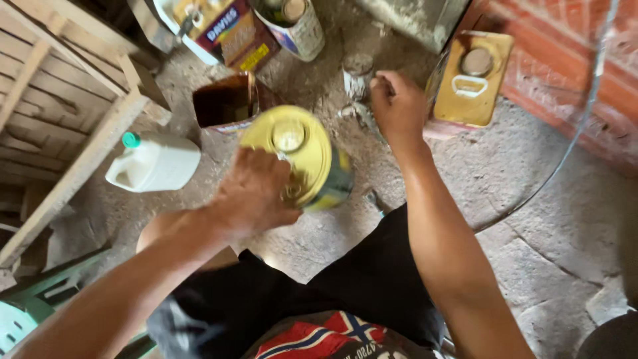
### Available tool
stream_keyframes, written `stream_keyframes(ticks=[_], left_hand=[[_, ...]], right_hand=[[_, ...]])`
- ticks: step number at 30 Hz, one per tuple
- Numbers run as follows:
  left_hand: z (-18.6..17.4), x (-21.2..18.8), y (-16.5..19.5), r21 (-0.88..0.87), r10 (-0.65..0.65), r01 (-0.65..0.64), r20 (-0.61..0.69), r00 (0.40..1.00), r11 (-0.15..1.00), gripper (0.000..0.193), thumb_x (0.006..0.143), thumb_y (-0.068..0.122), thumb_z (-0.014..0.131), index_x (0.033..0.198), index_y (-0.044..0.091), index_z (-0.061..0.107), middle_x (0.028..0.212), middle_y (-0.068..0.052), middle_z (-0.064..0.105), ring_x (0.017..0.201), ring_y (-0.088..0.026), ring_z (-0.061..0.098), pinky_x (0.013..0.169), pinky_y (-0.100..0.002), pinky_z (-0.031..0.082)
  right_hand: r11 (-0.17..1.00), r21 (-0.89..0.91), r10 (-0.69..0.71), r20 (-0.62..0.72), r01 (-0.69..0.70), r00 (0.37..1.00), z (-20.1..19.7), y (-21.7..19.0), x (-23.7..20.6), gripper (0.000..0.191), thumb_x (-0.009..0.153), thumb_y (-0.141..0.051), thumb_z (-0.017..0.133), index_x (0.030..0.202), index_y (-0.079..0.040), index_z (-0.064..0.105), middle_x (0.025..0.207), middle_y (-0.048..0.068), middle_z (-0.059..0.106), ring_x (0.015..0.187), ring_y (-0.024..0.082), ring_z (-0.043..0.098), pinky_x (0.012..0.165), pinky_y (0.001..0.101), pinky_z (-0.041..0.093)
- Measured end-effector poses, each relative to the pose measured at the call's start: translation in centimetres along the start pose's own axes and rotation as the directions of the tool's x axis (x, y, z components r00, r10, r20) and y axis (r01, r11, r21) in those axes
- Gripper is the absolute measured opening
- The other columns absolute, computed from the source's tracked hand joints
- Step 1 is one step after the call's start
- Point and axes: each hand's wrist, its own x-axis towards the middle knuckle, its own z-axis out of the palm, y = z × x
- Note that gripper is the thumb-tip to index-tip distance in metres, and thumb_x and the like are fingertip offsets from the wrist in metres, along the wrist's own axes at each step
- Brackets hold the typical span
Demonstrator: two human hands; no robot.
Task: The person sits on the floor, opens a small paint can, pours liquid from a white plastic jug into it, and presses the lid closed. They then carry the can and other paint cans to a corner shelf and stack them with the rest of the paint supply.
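My left hand (254, 194) grips a round metal can with a yellow top (296, 149) by its edge and holds it off the ground, tilted. My right hand (397, 105) reaches forward with its fingers closed around something small near a little dusty grey tin (357, 72) on the concrete floor; what it holds is hidden. An open rusty-brown can (224, 101) with dark contents stands just behind the yellow can.
A white plastic jug with a green cap (154, 163) lies at the left beside wooden slats (60, 119). A square yellow-topped can (470, 80) stands against a red brick wall (571, 73). More paint cans (292, 23) stand at the back. A thin wire (565, 153) crosses the floor.
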Motion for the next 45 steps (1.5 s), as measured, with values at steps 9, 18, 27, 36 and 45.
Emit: stream_keyframes(ticks=[9,18,27,36,45], left_hand=[[-16.3,5.8,-2.2,-0.099,0.067,-0.132,-0.488,0.87,0.986,0.029,0.077,0.019,0.082,0.095,0.003,0.065,0.09,-0.016,0.063,0.086,-0.032,0.062,0.081,-0.043,0.054],[-18.4,18.8,-12.6,-0.311,0.057,-0.212,-0.441,0.896,0.927,0.036,0.065,0.022,0.088,0.078,0.001,0.062,0.081,-0.016,0.065,0.076,-0.033,0.066,0.071,-0.044,0.051],[-18.7,28.8,-24.1,-0.258,0.201,-0.43,-0.608,0.768,0.865,0.041,0.056,0.019,0.09,0.079,0.002,0.06,0.083,-0.017,0.063,0.088,-0.038,0.06,0.091,-0.048,0.044],[-18.7,32.2,-32.1,-0.379,0.176,-0.436,-0.555,0.813,0.816,0.04,0.052,0.018,0.089,0.072,0.005,0.057,0.081,-0.016,0.059,0.091,-0.036,0.059,0.089,-0.047,0.042],[-18.9,31.9,-32.6,-0.39,0.151,-0.447,-0.595,0.79,0.805,0.042,0.054,0.019,0.088,0.082,0.004,0.061,0.088,-0.016,0.06,0.091,-0.037,0.058,0.086,-0.047,0.041]], right_hand=[[0.975,0.196,0.131,-0.141,-0.102,0.981,0.4,0.5,4.1,0.016,0.1,-0.011,0.065,0.111,-0.004,0.074,0.097,0.012,0.078,0.088,0.02,0.076,0.078,0.0339,0.058],[0.987,0.07,0.155,-0.171,-0.145,0.973,1.6,1.5,12.2,0.023,0.095,-0.011,0.069,0.115,-0.002,0.069,0.103,0.014,0.074,0.09,0.023,0.076,0.079,0.0333,0.059],[0.841,-0.523,-0.009,-0.268,-0.138,0.963,5.3,8.4,36.9,0.028,0.088,-0.015,0.077,0.111,0.0,0.069,0.1,0.024,0.071,0.089,0.039,0.07,0.077,0.0468,0.055],[0.295,-0.866,0.504,-0.217,-0.403,0.836,5.3,22.8,49.1,0.055,0.087,-0.017,0.078,0.134,-0.006,0.053,0.131,0.021,0.052,0.119,0.041,0.048,0.097,0.0568,0.037],[0.232,-0.884,0.486,-0.256,-0.406,0.836,3.7,25.5,48.5,0.085,0.085,-0.019,0.079,0.158,-0.012,0.036,0.161,0.018,0.033,0.149,0.042,0.027,0.116,0.0668,0.02]])
